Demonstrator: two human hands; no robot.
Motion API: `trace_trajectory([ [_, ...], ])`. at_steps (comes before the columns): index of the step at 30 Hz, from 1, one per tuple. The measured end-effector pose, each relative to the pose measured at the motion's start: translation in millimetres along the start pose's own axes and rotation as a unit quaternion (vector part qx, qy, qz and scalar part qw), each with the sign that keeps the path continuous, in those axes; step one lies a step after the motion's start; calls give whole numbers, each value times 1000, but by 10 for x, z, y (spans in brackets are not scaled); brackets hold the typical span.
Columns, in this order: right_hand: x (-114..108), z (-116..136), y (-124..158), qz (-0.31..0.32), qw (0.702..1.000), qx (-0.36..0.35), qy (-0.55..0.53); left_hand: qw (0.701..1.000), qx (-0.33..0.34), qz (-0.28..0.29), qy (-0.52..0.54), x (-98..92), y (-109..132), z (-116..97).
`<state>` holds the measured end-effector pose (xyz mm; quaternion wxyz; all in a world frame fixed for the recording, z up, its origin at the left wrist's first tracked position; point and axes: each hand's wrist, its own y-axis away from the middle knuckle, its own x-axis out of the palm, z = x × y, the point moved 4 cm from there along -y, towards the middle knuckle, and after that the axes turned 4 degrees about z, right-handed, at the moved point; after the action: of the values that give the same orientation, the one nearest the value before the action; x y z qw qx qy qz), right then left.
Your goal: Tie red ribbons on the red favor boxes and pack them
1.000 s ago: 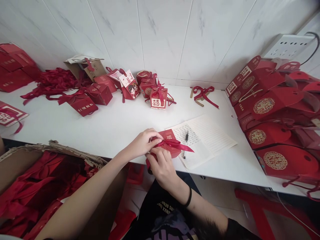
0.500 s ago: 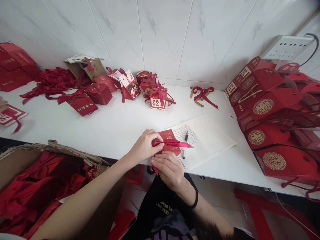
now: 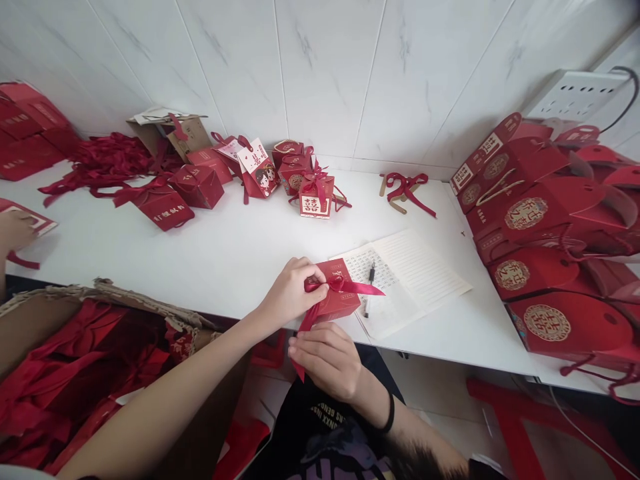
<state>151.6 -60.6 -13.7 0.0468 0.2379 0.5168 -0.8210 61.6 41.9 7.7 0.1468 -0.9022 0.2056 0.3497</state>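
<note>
Card (image 3: 37,220): flat, red and white, far left on the table (image 3: 200,253), partly under a co-worker's hand (image 3: 13,230).
Carton (image 3: 100,292): brown with a torn rim, below the table edge at lower left, full of red ribbon and flat red pieces.
Ribbon heap (image 3: 107,157): dark red, back left against the wall.
Small boxes (image 3: 197,187): red, in a loose row along the back, from heap to centre.
Left hand (image 3: 290,293): on the table near its front edge, fingers curled together, thumb and fingertips pinching the ribbon (image 3: 350,287) at its knot.
Box (image 3: 343,303): small, red, gold print on the lid, at the table's front edge, touching the left hand on that hand's right side, at the left corner of the notebook (image 3: 425,270).
Ribbon: red satin, tied over the box top, with one end pointing right over the notebook and the other running down-left off the table edge.
Right hand (image 3: 325,360): below the table edge, just under the box and apart from it, black band at the wrist, fingers closed round the lower ribbon end.
Pen (image 3: 371,277): black, on the notebook, just right of the box.
Bags (image 3: 545,220): large, red, gold roundels, stacked far right.
</note>
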Motion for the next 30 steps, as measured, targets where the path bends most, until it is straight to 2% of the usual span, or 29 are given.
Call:
trace_trajectory([
  [2, -82, 21, -51, 15, 1000, 9, -7, 1000, 1, 5, 4, -5, -7, 9],
  [4, -255, -16, -107, 15, 999, 31, -7, 1000, 2, 12, 7, -7, -12, 17],
  [6, -492, -157, -130, -20, 994, 103, 33, 1000, 4, 18, 9, -7, -15, 20],
  [8, -709, -390, -85, -52, 965, 239, 98, 1000, 3, 21, 13, -4, -14, 21],
  [9, -775, -513, -41, -48, 943, 311, 112, 1000, 1, 21, 16, -3, -13, 21],
  [11, -803, -717, 63, 5, 899, 431, 83, 1000, -3, 20, 20, -1, -9, 20],
  [13, -748, -805, 146, 65, 864, 499, 20, 1000, -3, 21, 20, -2, -4, 15],
  [15, -706, -776, 183, 92, 845, 527, -20, 1000, 1, 21, 16, -4, 1, 9],
  [18, -711, -615, 166, 130, 839, 526, -48, 1000, 10, 23, 8, -5, 2, 2],
  [21, -774, -465, 133, 243, 827, 504, -60, 1000, 12, 27, 4, -3, -3, 5],
  [22, -822, -447, 116, 261, 827, 496, -50, 1000, 11, 28, 6, -4, -5, 7],
  [23, -890, -454, 84, 251, 837, 487, -22, 999, 12, 30, 8, -5, -7, 7],
  [25, -1045, -502, -29, 157, 879, 443, 76, 999, 13, 34, 13, -9, -11, 6],
  [26, -1093, -524, -97, 105, 901, 404, 121, 999, 15, 35, 15, -11, -12, 3],
  [27, -1092, -547, -165, 80, 919, 358, 146, 999, 16, 36, 16, -13, -12, 0],
  [28, -1039, -576, -228, 91, 935, 311, 146, 999, 17, 34, 17, -15, -11, -4],
  [30, -848, -648, -319, 174, 949, 245, 93, 999, 19, 28, 19, -19, -6, -10],
])
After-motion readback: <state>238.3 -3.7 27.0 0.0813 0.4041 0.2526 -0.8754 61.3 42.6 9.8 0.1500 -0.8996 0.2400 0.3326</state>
